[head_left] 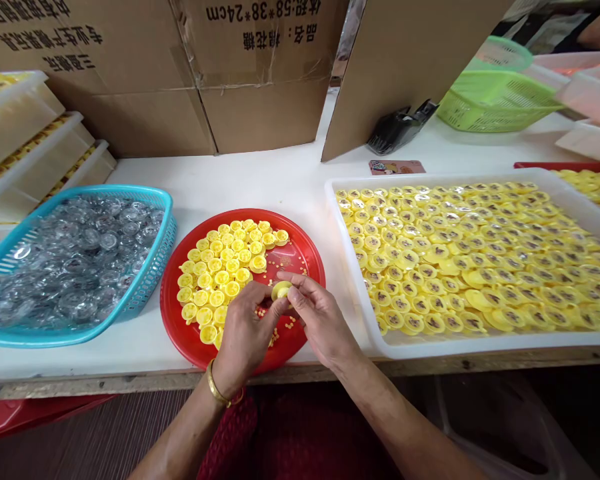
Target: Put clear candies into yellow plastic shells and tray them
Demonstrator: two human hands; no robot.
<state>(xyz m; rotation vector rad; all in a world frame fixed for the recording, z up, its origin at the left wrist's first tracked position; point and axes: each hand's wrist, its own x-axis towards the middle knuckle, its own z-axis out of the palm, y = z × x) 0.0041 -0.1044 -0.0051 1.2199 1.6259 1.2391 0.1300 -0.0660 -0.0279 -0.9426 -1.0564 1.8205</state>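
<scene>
Both my hands meet over the near right part of a round red tray (318,267). Between their fingertips is a small round yellow plastic piece (281,289). My left hand (250,320), with a gold bangle at the wrist, pinches it from the left. From the right, the thumb and fingers of my right hand (321,319) close on the same piece. Many small yellow cup-shaped pieces (223,277) with little handles stand in rows on the tray's left side. Tiny pale beads (290,323) lie scattered on its right side, partly hidden by my hands.
A blue basket (167,230) of clear wrapped discs stands left, below stacked tubs (35,160). To the right, a white tray (375,337) holds rows of yellow pieces with dark-patterned centres. Cardboard boxes (130,120), a black holder (397,130) and green baskets (500,100) stand behind.
</scene>
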